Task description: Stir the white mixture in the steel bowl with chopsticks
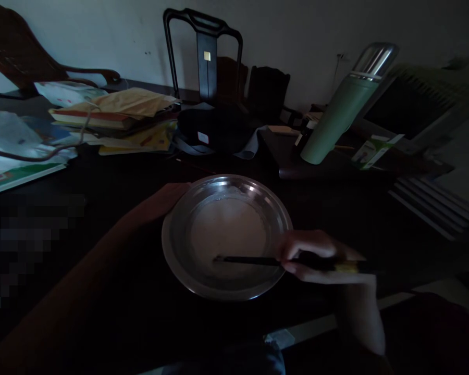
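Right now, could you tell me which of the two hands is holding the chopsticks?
The right hand holds the chopsticks, tips in the metal bowl; the left hand only rests against the bowl's rim.

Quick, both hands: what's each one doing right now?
Left hand: open, resting against the rim of the metal bowl.
Right hand: closed on dark chopsticks, tips in the bowl.

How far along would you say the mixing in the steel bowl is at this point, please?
Done: a pale, floury-looking mass already lies in the round shiny steel bowl. In hand: the left hand rests on the bowl's rim, while the right hand holds the dark chopsticks with their tips in it. Left: the mass appears flat and loose, not one lump, though the dim light makes this hard to judge.
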Motion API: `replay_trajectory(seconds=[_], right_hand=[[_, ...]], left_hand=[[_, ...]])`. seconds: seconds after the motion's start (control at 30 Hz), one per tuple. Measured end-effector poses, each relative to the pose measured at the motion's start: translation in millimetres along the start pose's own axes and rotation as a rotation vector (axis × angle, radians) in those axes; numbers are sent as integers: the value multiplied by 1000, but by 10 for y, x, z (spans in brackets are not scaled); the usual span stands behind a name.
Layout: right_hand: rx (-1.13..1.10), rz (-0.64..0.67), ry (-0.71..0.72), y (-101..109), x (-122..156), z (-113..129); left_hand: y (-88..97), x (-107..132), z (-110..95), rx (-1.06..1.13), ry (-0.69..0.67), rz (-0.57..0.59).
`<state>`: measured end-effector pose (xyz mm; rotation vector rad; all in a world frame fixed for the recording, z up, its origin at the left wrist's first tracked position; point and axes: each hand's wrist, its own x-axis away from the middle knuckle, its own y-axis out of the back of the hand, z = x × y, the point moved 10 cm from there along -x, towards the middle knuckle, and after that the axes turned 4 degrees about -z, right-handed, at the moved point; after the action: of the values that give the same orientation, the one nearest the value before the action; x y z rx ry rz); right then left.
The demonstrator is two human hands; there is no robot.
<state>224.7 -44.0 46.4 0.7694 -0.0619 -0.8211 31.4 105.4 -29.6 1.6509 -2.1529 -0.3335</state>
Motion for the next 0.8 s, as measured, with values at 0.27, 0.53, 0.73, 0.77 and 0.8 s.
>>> replay_trajectory(seconds=[0.27, 0.53, 0.73, 0.77, 0.8], right_hand=[[194, -224, -229, 232, 70, -204], [40, -18, 22, 79, 137, 61], [96, -107, 9, -63, -97, -21], [128, -143, -23, -31, -96, -56], [154, -172, -63, 13, -79, -91]], left_hand=[[-1, 13, -16, 3, 7, -12], [16, -25, 0, -34, -17, -15], [11, -1, -26, -33, -10, 0], [8, 3, -30, -25, -9, 3], [9, 6, -35, -20, -10, -1]])
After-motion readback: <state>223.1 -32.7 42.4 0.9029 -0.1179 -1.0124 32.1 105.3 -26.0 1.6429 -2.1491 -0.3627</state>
